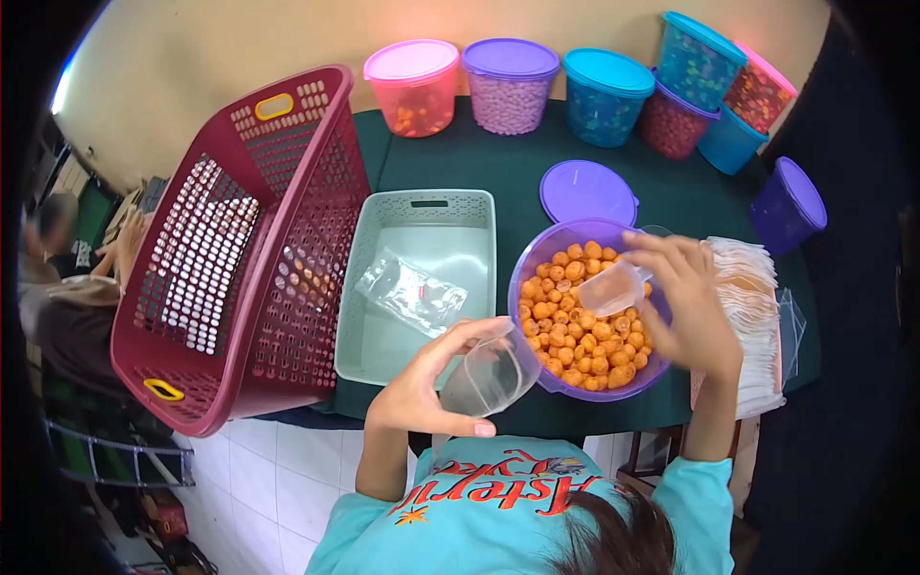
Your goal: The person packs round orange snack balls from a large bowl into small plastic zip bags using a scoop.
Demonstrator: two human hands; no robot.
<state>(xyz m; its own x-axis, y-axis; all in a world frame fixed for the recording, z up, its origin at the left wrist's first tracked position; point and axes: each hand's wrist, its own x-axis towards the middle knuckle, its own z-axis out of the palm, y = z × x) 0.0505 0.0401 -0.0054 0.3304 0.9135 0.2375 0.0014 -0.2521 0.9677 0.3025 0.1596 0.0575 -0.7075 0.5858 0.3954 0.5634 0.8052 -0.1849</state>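
Observation:
My left hand (414, 391) is wrapped round a clear plastic pouch (491, 376), its mouth spread wide and tilted toward the purple tub. Between the fingers of my right hand (685, 302) is the handle of a small clear scoop (613, 290), held over the tub with its bowl overlapping the snacks. The round purple tub (525, 356) is filled with orange ball-shaped snacks (582, 351). Left of it, a flat clear bag (410, 292) with a small red mark lies inside a pale green tray (352, 355).
A tall maroon basket (235, 407) stands at the left. Behind the tub lies a purple lid (586, 192). Lidded tubs, including a pink one (412, 81), line the back. At the right are a stack of white packets (743, 326) and a dark purple tub (788, 206). A person (72, 316) sits far left.

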